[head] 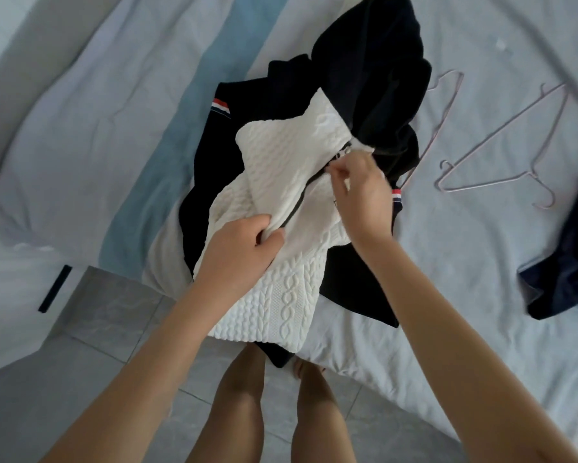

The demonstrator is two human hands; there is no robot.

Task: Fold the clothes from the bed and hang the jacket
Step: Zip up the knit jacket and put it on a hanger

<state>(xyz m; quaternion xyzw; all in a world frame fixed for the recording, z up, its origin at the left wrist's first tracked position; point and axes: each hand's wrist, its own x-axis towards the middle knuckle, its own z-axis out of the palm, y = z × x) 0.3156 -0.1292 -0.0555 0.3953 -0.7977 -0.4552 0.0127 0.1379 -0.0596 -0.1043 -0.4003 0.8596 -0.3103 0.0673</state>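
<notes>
View: head, looking down over the bed (80, 128) edge.
Sweater: a white cable-knit sweater (280, 155) lies crumpled on top of a dark pile (374, 78) in the middle of the bed, with its lower part hanging over the near edge.
Left grip: the left grip (244, 245) is clenched on a bunch of the knit, with fingers curled into a fold at the sweater's near-left side.
Right grip: the right grip (357, 192) pinches the sweater's far-right edge between thumb and fingertips. What exactly it pinches there is too small to tell.
Sweater to grips: the sweater sits under and between both grips, and a dark line runs across the knit from 1 grip to the other.
Dark pile: it has red, white and blue stripe trim at 2 spots. Whether this is the jacket cannot be told.
Hangers: 2 wire hangers (501, 155) lie on the sheet, well apart to the right.
Other cloth: another dark garment (568, 255) lies at the right edge.
Step in hand: probably lifting the sweater clear of the pile to fold it.
Doing it well: take the sweater by matching points, shoulders or hem, rather than by a bunched fold. Lift until it hangs free of the dark cloth, then lay it flat on bare sheet before folding.
Risk: the dark cloth below may drag along.
</notes>
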